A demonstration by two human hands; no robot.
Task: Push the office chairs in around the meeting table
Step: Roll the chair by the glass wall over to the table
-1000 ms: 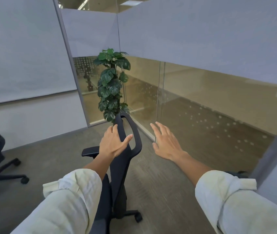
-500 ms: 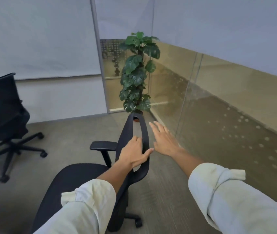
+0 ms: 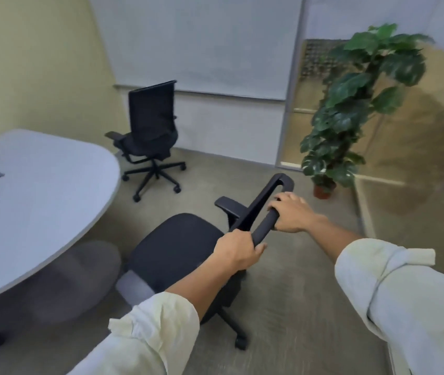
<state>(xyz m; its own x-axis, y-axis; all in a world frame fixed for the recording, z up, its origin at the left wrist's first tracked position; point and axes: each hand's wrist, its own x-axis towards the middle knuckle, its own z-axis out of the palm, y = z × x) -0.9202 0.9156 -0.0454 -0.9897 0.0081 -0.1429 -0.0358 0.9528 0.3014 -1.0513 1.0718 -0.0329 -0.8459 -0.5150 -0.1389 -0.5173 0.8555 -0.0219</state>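
A black office chair [image 3: 172, 250] stands right in front of me, its seat facing the rounded end of the white meeting table [image 3: 34, 196] on the left. My left hand [image 3: 238, 250] grips the near part of the chair's backrest frame. My right hand [image 3: 291, 212] is closed on the same frame a little farther up. A gap of carpet separates the seat from the table edge. A second black office chair [image 3: 150, 133] stands farther back by the wall, away from the table.
A potted green plant [image 3: 350, 109] stands at the right by the glass partition [image 3: 418, 163]. A grey table base [image 3: 74, 282] sits under the tabletop. Grey carpet lies between the two chairs.
Both hands have closed on the near chair's backrest; before, the right was open beside it. The view has swung left, bringing the table and the far chair into sight.
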